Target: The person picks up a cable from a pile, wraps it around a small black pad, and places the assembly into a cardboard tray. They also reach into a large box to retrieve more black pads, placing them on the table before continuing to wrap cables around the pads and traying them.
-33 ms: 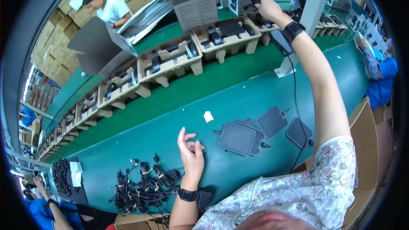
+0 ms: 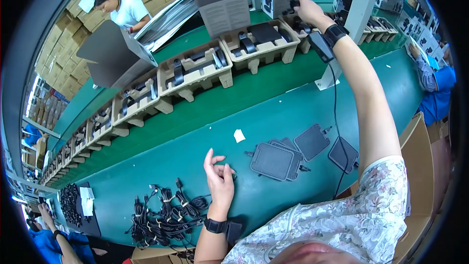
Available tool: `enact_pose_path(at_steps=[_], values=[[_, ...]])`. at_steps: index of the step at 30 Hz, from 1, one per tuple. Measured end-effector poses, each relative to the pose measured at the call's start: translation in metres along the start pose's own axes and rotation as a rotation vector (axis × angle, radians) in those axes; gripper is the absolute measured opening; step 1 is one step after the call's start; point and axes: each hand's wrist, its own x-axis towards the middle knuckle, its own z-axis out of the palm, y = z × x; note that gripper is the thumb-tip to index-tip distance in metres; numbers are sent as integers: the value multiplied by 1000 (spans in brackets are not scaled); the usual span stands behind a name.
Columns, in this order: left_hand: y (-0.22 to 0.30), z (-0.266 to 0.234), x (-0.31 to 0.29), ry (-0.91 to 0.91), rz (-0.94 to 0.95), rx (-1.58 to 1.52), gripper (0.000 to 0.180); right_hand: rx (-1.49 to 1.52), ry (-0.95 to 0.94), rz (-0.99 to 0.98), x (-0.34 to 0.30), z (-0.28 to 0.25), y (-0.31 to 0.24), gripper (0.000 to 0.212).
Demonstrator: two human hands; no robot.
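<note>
My right hand point(image 2: 309, 11) reaches to the far row, its fingers closed on a small black part point(image 2: 293, 6) above a moulded pulp tray point(image 2: 304, 36). The part's exact kind is too small to tell. Over the near tabletop hovers my left hand point(image 2: 220, 181), fingers loosely bent and apart, with nothing plainly in it. To its right lie several flat dark grey pads point(image 2: 274, 160) with short connectors, some overlapping. Left of it sits a pile of black cables point(image 2: 163, 217) tied in bundles.
Pulp trays point(image 2: 195, 74) with black parts line a raised green ledge. A grey post point(image 2: 362, 7) stands beside my right forearm. Open boxes point(image 2: 222, 7) stand behind. A cable point(image 2: 336, 102) hangs from my right wrist device. Other people work across and at both ends.
The cable hanging from my right wrist has swung slightly left. Both hands stay almost where they were.
</note>
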Motion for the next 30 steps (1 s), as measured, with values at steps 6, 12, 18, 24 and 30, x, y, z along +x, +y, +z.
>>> enact_pose_path(at_steps=[6,12,18,24,30], values=[[0,-11,-3,-52,-33,31,53,-423,-209,23,8,17,4,21],[-1,-12,1,-73,-62,-25,52,-645,-179,16,20,13,16,22],[-4,-29,-1,-31,-91,-11,52,-689,-177,-231,21,49,-15,20],[-3,-24,-1,-18,-63,-42,49,-337,-232,-166,10,69,28,34],[-9,-31,-2,-79,-22,-29,49,-151,-97,-65,27,140,70,42]])
